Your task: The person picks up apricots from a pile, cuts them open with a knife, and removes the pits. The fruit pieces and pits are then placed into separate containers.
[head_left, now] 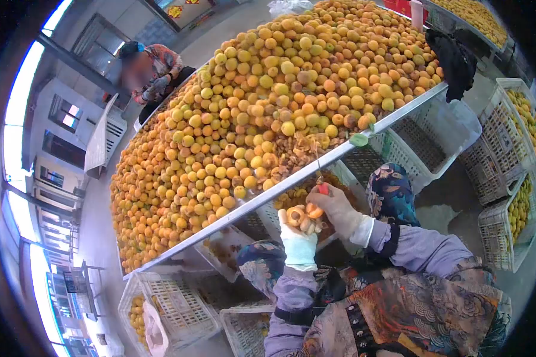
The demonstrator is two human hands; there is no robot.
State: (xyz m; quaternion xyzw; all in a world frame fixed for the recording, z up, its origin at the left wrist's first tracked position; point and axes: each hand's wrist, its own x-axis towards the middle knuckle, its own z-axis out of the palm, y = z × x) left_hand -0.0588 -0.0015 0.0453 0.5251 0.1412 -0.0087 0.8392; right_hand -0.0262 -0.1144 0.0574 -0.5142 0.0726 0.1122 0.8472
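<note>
My left hand [299,243], in a white glove, is closed around a cut-open apricot [296,215] whose hollow faces up. My right hand [341,213], also gloved, grips a red-handled knife [323,188] with a thin blade pointing up and away. Its fingers meet the left hand at another orange apricot piece [314,210]. Both hands are just in front of the metal edge [268,200] of a table heaped with whole apricots [262,107]. Pits and torn apricot pieces [301,149] lie at the edge beyond the hands.
Below the table edge stand several plastic crates, one white crate [420,143] to the right and another [175,303] at lower left. Stacked crates of fruit [506,172] line the far right. A person [155,71] sits across the heap. Black cloth [452,62] hangs over the table corner.
</note>
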